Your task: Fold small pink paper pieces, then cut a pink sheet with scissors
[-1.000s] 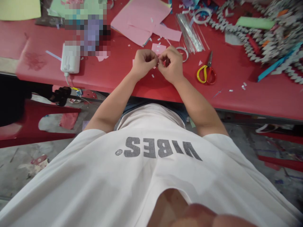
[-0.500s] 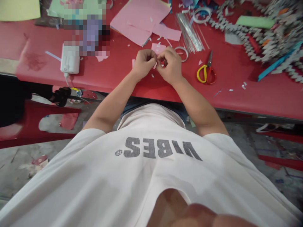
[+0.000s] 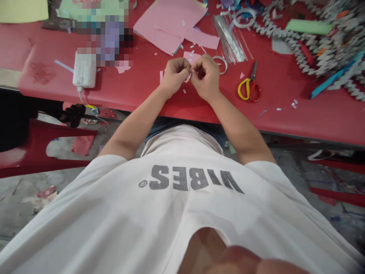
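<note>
Just above the middle of the frame, the left hand (image 3: 174,75) and the right hand (image 3: 205,76) are meeting knuckle to knuckle over the red surface (image 3: 137,87). Both are curling their fingers inward so that the fingertips come together at one spot, where a small pink paper scrap (image 3: 188,78) is peeking out between them. Each grip is pinching closed on that scrap, probably because so tiny a piece needs holding from both sides to be folded or pressed; how exactly the fingers are lying on it is too small to tell.

The wrists are resting near the front edge of the surface, which is likely steadying the fine work.

Close by, the supplies are lying within easy reach: the pink paper sheets (image 3: 171,23) toward the upper middle of the frame, a tape ring (image 3: 221,62) just beside the right hand, and yellow-handled scissors (image 3: 248,87) further right. A white power adapter (image 3: 84,70) is sitting at the left, and folded grey paper chains (image 3: 313,42) are piling up in the upper right corner.
</note>
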{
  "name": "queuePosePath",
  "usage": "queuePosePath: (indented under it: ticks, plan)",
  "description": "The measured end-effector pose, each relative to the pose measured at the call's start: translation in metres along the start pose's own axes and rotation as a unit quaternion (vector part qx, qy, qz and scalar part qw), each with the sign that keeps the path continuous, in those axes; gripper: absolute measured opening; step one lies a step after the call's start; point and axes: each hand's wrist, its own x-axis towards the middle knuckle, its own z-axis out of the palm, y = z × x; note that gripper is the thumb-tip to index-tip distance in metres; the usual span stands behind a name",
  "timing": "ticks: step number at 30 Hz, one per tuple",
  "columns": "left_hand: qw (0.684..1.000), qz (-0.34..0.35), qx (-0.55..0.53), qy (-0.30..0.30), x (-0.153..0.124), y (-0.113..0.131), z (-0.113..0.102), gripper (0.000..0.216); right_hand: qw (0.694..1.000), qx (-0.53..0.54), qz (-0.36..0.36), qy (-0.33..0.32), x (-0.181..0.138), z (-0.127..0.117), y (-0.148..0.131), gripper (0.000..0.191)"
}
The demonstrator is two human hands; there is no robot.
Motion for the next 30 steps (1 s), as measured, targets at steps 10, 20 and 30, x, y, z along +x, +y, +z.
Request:
queuePosePath:
  ticks: [10, 20, 30]
  plan:
    - [0.999, 0.019, 0.031, 0.01, -0.002, 0.008, -0.002, 0.026, 1.0, -0.023, -0.001, -0.011, 0.0, -0.007, -0.013, 0.056]
    - [0.995, 0.093, 0.0, 0.024, 0.004, -0.004, -0.001, 0.03, 1.0, 0.012, -0.011, -0.02, -0.002, 0.002, 0.012, 0.039]
    - [0.991, 0.126, -0.006, 0.041, 0.008, -0.01, -0.001, 0.028, 0.999, 0.038, 0.009, -0.021, -0.003, 0.004, 0.014, 0.049]
